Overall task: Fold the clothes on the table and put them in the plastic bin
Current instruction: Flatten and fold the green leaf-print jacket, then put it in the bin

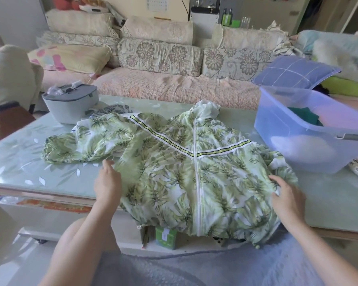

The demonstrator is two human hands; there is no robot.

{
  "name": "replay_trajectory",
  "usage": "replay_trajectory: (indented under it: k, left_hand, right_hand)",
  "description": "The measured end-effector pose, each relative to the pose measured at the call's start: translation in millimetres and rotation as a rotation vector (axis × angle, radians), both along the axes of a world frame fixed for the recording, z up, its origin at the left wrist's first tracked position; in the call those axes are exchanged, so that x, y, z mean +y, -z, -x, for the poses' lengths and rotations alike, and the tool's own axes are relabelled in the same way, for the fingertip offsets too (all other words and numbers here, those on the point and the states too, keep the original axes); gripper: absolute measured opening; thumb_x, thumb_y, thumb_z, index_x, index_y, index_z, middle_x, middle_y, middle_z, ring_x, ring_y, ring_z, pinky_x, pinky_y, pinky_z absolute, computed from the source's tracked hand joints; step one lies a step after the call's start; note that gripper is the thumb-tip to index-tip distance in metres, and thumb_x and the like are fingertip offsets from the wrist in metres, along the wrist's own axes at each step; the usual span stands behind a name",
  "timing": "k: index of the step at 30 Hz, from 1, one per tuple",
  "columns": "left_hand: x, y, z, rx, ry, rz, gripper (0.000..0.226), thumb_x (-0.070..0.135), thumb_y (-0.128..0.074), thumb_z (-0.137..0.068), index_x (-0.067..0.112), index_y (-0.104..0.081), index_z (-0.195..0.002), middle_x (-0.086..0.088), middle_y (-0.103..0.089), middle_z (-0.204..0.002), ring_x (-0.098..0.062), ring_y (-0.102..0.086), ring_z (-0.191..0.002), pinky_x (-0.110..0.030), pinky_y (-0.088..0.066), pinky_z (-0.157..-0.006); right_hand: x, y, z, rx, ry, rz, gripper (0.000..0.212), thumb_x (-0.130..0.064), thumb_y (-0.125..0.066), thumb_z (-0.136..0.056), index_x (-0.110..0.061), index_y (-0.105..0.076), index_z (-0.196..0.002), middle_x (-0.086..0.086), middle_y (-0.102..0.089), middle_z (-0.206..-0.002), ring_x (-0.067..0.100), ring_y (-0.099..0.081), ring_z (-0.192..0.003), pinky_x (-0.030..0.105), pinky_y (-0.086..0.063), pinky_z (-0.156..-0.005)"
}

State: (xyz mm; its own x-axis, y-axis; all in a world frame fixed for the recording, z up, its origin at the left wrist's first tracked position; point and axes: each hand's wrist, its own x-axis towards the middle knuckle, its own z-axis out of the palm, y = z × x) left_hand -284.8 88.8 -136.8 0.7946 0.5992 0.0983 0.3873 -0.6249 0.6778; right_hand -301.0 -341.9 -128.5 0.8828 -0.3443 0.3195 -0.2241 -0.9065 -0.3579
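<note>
Centrally, the leaf-print jacket [194, 172] lies spread, unfolded, on the table [19, 162]; left hand [108, 182] and right hand [287, 195] each grasp a side edge. Plastic bin [287, 131], right of frame, already holds a green garment [304, 117].

Home living room: long sofa [174, 87] with floral cushions [159, 56], a pink-patterned pillow [68, 58], glass-topped coffee table [29, 162].

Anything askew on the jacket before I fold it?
Yes. The jacket overhangs the table at the near edge, and it lies uneven: the sleeve on the left is spread out, the sleeve on the right bunched beside the right hand.
</note>
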Motion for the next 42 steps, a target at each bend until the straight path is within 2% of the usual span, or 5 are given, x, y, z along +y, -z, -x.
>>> replay_trajectory:
  k: [12, 22, 30, 37, 42]
  left_hand:
    - [-22.8, 9.6, 15.3, -0.022, 0.198, -0.248, 0.057, 0.031, -0.056, -0.092, 0.016, -0.033, -0.142, -0.017, -0.031, -0.141, -0.036, -0.039, -0.122, -0.044, -0.037, -0.099]
    - [-15.1, 8.2, 11.2, 0.039, 0.116, -0.167, 0.066, -0.023, -0.040, -0.073, 0.013, -0.054, -0.126, -0.013, -0.030, -0.134, -0.034, -0.042, -0.117, -0.042, -0.047, -0.084]
    - [-54.4, 8.3, 10.4, -0.097, 0.571, -0.468, 0.045, 0.035, -0.032, -0.097, 0.024, -0.044, -0.138, -0.005, -0.024, -0.154, -0.024, -0.011, -0.145, -0.047, -0.011, -0.118]
    - [-58.1, 25.8, 4.6, 0.401, 0.734, -0.562, 0.059, 0.057, -0.011, -0.095, 0.041, 0.019, -0.143, 0.012, 0.033, -0.149, -0.019, 0.034, -0.136, -0.059, 0.009, -0.111]
    - [-62.8, 13.3, -0.2, 0.277, 0.617, -0.491, 0.061, 0.057, -0.024, -0.095, 0.035, -0.009, -0.150, 0.011, -0.003, -0.158, -0.019, 0.008, -0.146, -0.056, 0.001, -0.114]
  right_hand:
    - [19.1, 14.6, -6.3, -0.045, -0.157, 0.090, 0.038, -0.014, -0.066, -0.083, -0.018, -0.064, -0.120, 0.009, -0.054, -0.124, 0.029, -0.035, -0.115, 0.047, -0.032, -0.097]
    - [42.2, 26.5, -6.5, 0.469, -0.453, 0.106, 0.062, -0.063, -0.014, -0.092, -0.039, -0.007, -0.149, -0.012, 0.006, -0.158, 0.013, 0.008, -0.146, 0.035, 0.002, -0.117]
    - [66.5, 7.3, -4.6, 0.422, -0.485, 0.135, 0.061, -0.060, -0.010, -0.093, -0.036, 0.008, -0.145, -0.009, 0.024, -0.152, 0.010, 0.027, -0.137, 0.032, 0.016, -0.111]
    - [83.3, 25.0, -13.5, 0.547, -0.570, 0.221, 0.068, -0.070, 0.005, -0.082, -0.043, 0.024, -0.141, -0.007, 0.037, -0.146, 0.018, 0.032, -0.137, 0.039, 0.020, -0.112]
    - [56.6, 15.6, -14.5, 0.571, -0.558, 0.129, 0.071, -0.069, -0.005, -0.084, -0.039, 0.013, -0.146, -0.012, 0.031, -0.148, 0.012, 0.026, -0.140, 0.031, 0.018, -0.111]
